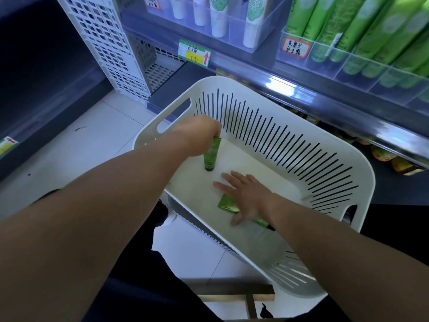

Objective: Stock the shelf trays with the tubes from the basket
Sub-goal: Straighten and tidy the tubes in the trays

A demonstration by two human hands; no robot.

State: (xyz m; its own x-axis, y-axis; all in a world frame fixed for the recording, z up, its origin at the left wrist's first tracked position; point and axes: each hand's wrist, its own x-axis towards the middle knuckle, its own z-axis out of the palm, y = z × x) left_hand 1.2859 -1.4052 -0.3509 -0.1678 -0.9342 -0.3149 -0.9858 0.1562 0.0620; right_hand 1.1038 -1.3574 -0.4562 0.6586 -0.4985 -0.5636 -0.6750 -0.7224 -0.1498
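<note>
Left hand (pixel 199 133) grips one green tube (pixel 211 154) cap-down by the basket's (pixel 325 219) far-left corner — the last tube (pixel 228 204) lies flat under the spread right hand (pixel 246 196), running crosswise toward the near wall.

One green tube (pixel 210 154) hangs cap-down inside the white slotted basket (pixel 290 140); another green tube (pixel 228 204) lies flat on its bottom.

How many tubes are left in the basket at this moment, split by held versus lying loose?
Green tube held by the left hand: 1
Green tube lying under the right hand: 1
Total in the white basket: 2
</note>
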